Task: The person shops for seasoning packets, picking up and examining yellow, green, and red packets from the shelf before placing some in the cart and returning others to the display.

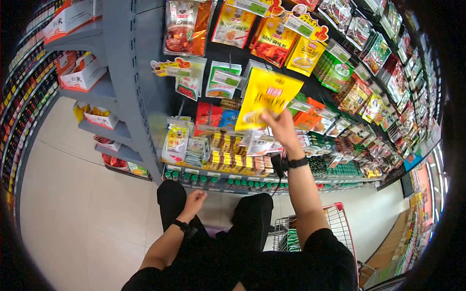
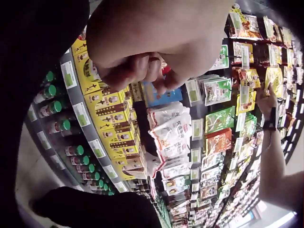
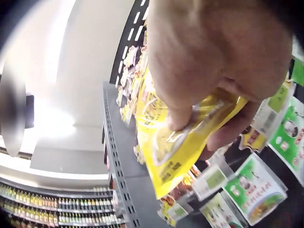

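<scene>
My right hand (image 1: 281, 127) pinches a yellow seasoning packet (image 1: 268, 94) by its lower edge, thumb across the printed front. In the right wrist view the thumb presses on the yellow packet (image 3: 164, 137) and fingers curl behind it. The packet stands out in front of the hanging seasoning packets (image 1: 275, 42), overlapping them in the head view. My left hand (image 1: 195, 201) hangs near my knee, its fingers loosely curled and holding nothing. In the left wrist view the left hand (image 2: 152, 47) shows against the shelf, with a blue packet (image 2: 161, 95) behind it.
Yellow boxes (image 1: 228, 157) fill a low shelf, and green-capped jars (image 1: 194, 179) line the one below. A grey shelf post (image 1: 128, 82) rises left of the packets. A wire shopping cart (image 1: 340, 220) stands at my right, with green packs (image 1: 292, 240) inside.
</scene>
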A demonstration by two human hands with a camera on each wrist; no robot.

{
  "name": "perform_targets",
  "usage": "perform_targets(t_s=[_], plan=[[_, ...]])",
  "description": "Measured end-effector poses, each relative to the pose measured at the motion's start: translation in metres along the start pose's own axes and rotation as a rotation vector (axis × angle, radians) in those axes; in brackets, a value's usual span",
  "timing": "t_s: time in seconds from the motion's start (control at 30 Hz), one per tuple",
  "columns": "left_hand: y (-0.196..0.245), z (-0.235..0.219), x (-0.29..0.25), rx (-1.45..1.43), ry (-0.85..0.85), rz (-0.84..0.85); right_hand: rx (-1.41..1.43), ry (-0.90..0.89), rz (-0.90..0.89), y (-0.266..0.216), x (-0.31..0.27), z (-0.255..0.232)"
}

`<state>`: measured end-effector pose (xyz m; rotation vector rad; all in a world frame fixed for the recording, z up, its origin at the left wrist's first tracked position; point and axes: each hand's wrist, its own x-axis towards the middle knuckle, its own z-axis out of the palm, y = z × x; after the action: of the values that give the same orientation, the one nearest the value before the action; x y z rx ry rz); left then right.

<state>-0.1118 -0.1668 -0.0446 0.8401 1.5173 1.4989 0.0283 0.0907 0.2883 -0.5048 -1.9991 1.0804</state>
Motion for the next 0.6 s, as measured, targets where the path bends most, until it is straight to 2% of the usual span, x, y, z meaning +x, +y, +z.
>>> perform_targets(t_s=[0.13,0.2,0.23,0.33,0.37,0.43,0.5,0.6], plan=[[0.006,0.0,-0.008,-0.051,-0.017,-0.027,0.1,0.151,-0.038,-0.05,0.048,0.0],[-0.001,-0.002,-0.012,-0.085,-0.027,-0.048,0.023,0.119,-0.012,-0.045,0.062,0.015],[-0.004,-0.004,-0.012,-0.092,-0.029,-0.089,-0.18,0.031,-0.136,-0.031,0.072,0.02],[-0.017,-0.011,-0.017,-0.113,-0.05,-0.216,0.056,-0.043,0.028,-0.058,0.078,0.046],[-0.016,-0.012,-0.017,-0.137,-0.027,-0.289,0.087,0.005,0.025,-0.057,0.084,0.041],[-0.015,-0.021,-0.013,-0.262,-0.013,-0.37,0.116,0.119,0.076,-0.05,0.093,0.023],[-0.018,-0.03,-0.006,-0.34,0.0,-0.436,0.128,0.248,0.138,-0.033,0.091,-0.017],[-0.033,-0.033,-0.004,-0.508,0.003,-0.428,0.065,0.385,0.199,-0.037,0.073,-0.079]])
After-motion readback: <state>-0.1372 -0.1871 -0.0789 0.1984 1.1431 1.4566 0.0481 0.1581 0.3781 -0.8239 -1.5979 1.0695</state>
